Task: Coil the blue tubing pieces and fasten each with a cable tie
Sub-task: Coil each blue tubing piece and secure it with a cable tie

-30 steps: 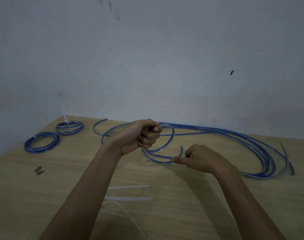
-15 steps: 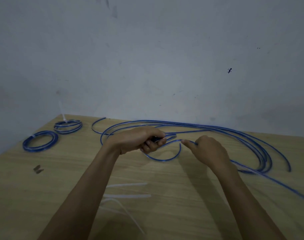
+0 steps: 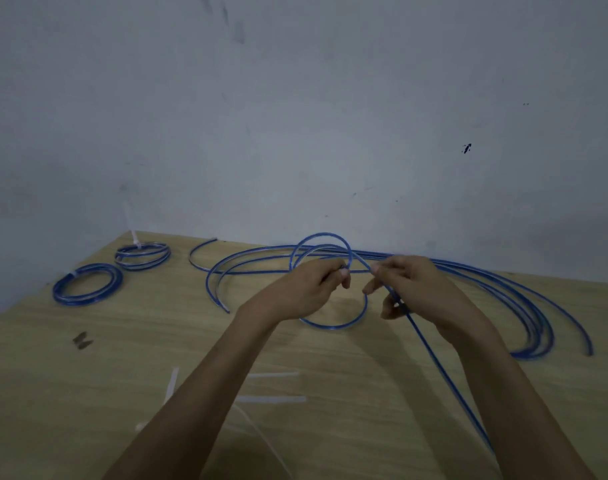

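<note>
Fingers (image 3: 342, 271) of the left hand (image 3: 306, 289) pinch the tube loop (image 3: 333, 325) above the desk (image 3: 88, 393); right hand (image 3: 417, 289) curls round the straight tube (image 3: 444, 379). Two tied coils (image 3: 88, 284) far left, loose ties (image 3: 271, 399) near.

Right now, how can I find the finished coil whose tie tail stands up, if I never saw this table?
Look at the wooden table, at its far left corner by the wall. Two tied blue coils lie there, side by side. The one you want, the farther coil, sits closer to the wall, and its white cable tie sticks upward; the nearer coil shows no upright tail.
</note>
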### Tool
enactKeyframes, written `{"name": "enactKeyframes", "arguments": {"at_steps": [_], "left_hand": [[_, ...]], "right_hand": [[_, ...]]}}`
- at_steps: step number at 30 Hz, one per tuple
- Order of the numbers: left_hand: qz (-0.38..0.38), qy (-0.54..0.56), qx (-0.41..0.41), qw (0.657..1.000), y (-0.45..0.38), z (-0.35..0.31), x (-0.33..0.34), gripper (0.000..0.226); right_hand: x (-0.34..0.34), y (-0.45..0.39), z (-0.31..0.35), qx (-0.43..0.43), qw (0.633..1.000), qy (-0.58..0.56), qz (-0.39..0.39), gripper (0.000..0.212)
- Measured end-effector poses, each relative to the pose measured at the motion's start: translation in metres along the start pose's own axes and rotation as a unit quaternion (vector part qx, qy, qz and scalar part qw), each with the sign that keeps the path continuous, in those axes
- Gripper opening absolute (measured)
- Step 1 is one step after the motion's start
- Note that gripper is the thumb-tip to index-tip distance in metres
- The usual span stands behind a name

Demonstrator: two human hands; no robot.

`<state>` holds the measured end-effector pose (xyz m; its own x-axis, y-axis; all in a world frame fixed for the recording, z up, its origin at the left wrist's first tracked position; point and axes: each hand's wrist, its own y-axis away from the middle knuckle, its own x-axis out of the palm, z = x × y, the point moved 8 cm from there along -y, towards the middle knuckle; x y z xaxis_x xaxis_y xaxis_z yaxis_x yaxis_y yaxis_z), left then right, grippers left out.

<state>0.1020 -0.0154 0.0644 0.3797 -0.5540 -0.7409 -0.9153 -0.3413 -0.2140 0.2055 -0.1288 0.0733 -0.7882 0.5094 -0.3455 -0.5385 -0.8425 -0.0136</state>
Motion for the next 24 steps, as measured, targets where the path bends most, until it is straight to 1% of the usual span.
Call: {"name": "enactKeyframes", "arguments": {"at_steps": [2, 4, 6, 7, 9, 10, 11, 13, 14, 16, 18, 20, 22, 24], "left_hand": [[-0.031, 0.007, -0.005, 0.999, -0.001, 0.005, -0.005, 0.029], [-0.054, 0.014, -0.006, 0.998, -0.001, 0.008, -0.011, 0.029], [-0.069, 0.025, 0.002, 0.997, -0.001, 0.009, -0.015, 0.029], [-0.072, 0.036, 0.009, 0.997, -0.001, 0.009, -0.017, 0.030], [-0.074, 0.071, 0.019, 0.995, -0.001, 0.006, -0.019, 0.031], [-0.073, 0.093, 0.019, 0.993, -0.001, 0.005, -0.019, 0.032], [-0.076, 0.114, 0.017, 0.990, -0.002, 0.004, -0.018, 0.033], [-0.089, 0.140, 0.010, 0.986, -0.002, 0.005, -0.017, 0.034], [-0.098, 0.147, 0.004, 0.984, -0.002, 0.007, -0.017, 0.034], [-0.114, 0.160, -0.010, 0.981, -0.003, 0.012, -0.019, 0.034], [-0.120, 0.189, -0.020, 0.974, -0.003, 0.014, -0.021, 0.035], [-0.113, 0.261, -0.026, 0.958, -0.003, 0.012, -0.019, 0.036], [-0.109, 0.316, -0.024, 0.942, -0.004, 0.008, -0.016, 0.038], [-0.109, 0.344, -0.023, 0.932, -0.004, 0.005, -0.014, 0.041]], "right_hand": [[-0.003, 0.000, -0.001, 0.013, 1.000, 0.006, -0.012, 0.024], [-0.002, -0.002, 0.003, 0.011, 0.998, -0.061, -0.018, 0.027], [0.002, -0.002, 0.010, -0.016, 0.992, -0.129, -0.001, 0.029], [0.004, -0.001, 0.013, -0.034, 0.990, -0.136, 0.009, 0.028], [0.007, 0.000, 0.016, -0.051, 0.993, -0.105, 0.019, 0.020], [0.009, 0.001, 0.015, -0.047, 0.996, -0.080, 0.018, 0.015], [0.010, 0.002, 0.014, -0.037, 0.998, -0.056, 0.014, 0.015], [0.010, 0.002, 0.009, -0.011, 1.000, -0.019, -0.011, 0.030], [0.010, 0.002, 0.009, -0.006, 1.000, -0.012, -0.024, 0.034], [0.010, 0.000, 0.011, -0.007, 0.998, -0.055, -0.035, 0.032], [0.015, -0.003, 0.015, -0.016, 0.988, -0.153, -0.013, 0.031], [0.021, -0.001, 0.021, -0.032, 0.980, -0.198, 0.018, 0.034], [0.028, 0.004, 0.025, -0.054, 0.982, -0.173, 0.043, 0.029], [0.031, 0.009, 0.029, -0.072, 0.987, -0.136, 0.049, 0.021]]}}
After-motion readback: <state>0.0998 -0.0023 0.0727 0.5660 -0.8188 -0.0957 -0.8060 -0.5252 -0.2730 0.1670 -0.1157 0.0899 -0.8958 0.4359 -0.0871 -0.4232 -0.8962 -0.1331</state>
